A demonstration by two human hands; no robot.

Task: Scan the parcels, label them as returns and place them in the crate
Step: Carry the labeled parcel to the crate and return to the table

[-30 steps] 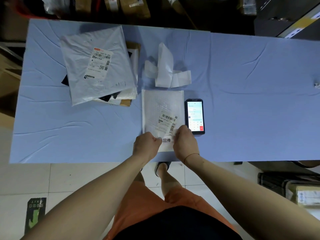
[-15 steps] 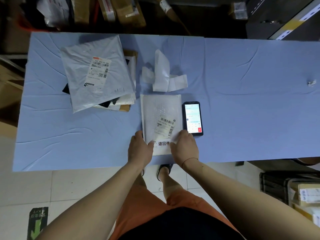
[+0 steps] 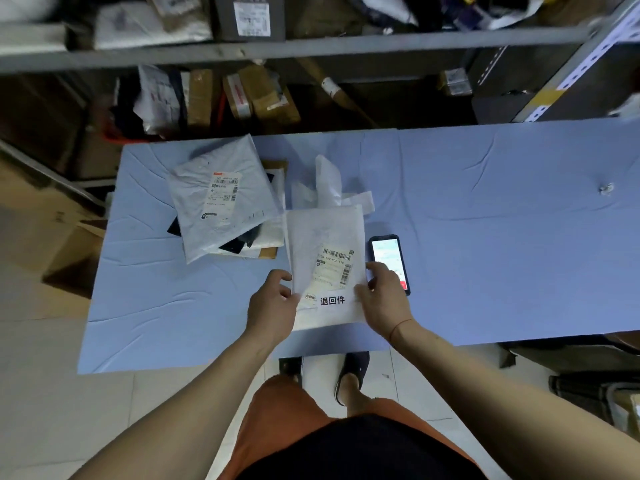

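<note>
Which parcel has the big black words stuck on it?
The white parcel gripped by the left hand and the right hand. The grey parcel on the pile shows only a shipping label.

A table (image 3: 485, 237) covered in wrinkled blue cloth stands on a pale tiled floor (image 3: 52, 410), with grey metal shelving (image 3: 311, 46) behind it.
</note>
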